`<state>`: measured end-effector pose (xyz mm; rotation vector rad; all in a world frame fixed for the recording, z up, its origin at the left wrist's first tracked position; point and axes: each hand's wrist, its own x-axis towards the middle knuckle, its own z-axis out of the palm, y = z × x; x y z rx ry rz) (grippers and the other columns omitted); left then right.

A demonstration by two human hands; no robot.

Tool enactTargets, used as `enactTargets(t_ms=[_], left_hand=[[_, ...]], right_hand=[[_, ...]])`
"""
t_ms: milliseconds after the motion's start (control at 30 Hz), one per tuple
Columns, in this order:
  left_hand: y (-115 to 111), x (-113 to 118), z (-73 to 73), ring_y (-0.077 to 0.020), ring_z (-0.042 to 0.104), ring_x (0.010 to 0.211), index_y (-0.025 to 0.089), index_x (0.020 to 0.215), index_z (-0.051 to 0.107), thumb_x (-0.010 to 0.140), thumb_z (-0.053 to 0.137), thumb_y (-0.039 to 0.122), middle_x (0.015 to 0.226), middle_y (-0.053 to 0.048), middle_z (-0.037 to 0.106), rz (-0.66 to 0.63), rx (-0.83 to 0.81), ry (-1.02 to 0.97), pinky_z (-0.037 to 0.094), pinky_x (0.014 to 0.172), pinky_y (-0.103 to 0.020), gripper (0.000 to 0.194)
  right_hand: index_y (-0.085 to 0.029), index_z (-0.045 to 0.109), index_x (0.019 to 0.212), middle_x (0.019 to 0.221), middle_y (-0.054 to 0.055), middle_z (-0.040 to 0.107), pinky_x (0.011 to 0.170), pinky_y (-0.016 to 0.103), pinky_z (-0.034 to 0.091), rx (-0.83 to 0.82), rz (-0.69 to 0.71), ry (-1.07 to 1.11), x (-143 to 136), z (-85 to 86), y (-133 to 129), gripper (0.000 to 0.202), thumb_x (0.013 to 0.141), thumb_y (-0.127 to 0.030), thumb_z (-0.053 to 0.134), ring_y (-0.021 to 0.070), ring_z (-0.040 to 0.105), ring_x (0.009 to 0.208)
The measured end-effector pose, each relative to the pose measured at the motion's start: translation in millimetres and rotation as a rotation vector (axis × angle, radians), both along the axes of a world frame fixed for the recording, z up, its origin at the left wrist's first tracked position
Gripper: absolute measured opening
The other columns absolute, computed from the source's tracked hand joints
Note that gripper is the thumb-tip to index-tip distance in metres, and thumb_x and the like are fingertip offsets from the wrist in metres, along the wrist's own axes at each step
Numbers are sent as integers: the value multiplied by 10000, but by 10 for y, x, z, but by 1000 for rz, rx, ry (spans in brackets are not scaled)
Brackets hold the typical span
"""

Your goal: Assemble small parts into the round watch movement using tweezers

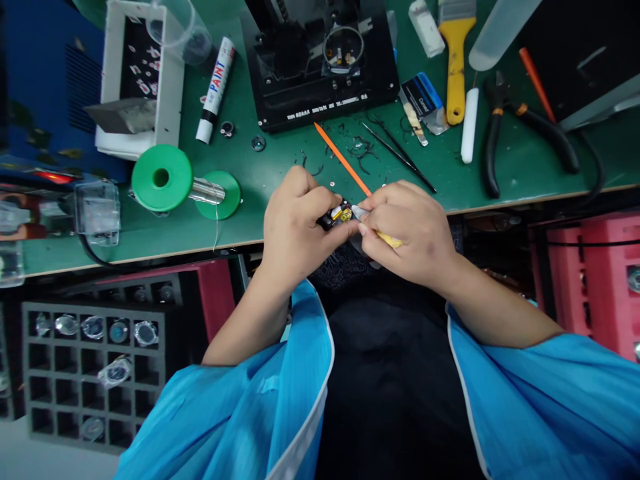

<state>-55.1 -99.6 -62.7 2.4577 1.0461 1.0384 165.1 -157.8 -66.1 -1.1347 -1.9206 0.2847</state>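
Note:
At the bench's front edge, my left hand (303,223) pinches a small black electronic part (341,212) with yellow and white bits on it. Fingers cover much of this part, so its exact kind is unclear. My right hand (413,230) is closed on a small tool with a grey tip and yellow handle (390,240). The grey tip is at the part, touching it or very close. An orange stick (343,159) runs from the bench to the right fingers; I cannot tell whether they also hold it.
Around the hands are a black fixture (325,100), dark scraps (361,148), tweezers (400,153), a yellow brush (455,73), pliers (495,133), a green solder spool (163,177) and a paint marker (216,90). A grey foam tray (93,327) with wrapped round pieces stands lower left.

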Motion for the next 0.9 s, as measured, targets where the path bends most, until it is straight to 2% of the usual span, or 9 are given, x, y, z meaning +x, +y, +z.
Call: enactTargets(t_ms=[400, 567, 800, 900], left_hand=[[-6, -13, 19, -270, 633, 908, 310, 1018, 721, 981, 893, 574, 939, -56, 611, 5, -32, 33, 470, 710, -451, 318], [-1, -13, 14, -264, 644, 905, 302, 1017, 711, 1007, 844, 631, 928, -55, 612, 6, -17, 50, 481, 694, -451, 356], [-4, -21, 39, -285, 618, 942, 314, 993, 718, 929, 926, 635, 942, -54, 593, 1, -152, -6, 475, 750, -476, 388], [-14, -13, 51, -287, 629, 934, 319, 993, 712, 954, 904, 622, 942, -56, 599, 11, -123, 19, 486, 739, -481, 361]], right_hand=[[-254, 631, 826, 957, 26, 768, 828, 454, 565, -34, 5, -12, 17, 23, 1, 212, 1023, -185, 668, 255, 744, 936], [-253, 625, 823, 954, 30, 772, 826, 453, 569, -27, 11, -2, 10, 26, -2, 214, 1023, -187, 665, 253, 751, 923], [-253, 629, 834, 967, 32, 782, 826, 454, 570, -9, 5, -5, 2, 26, -3, 205, 1021, -176, 666, 256, 761, 931], [-256, 641, 846, 969, 29, 783, 829, 457, 570, -16, -3, -10, 6, 20, -5, 198, 1030, -185, 664, 257, 759, 933]])
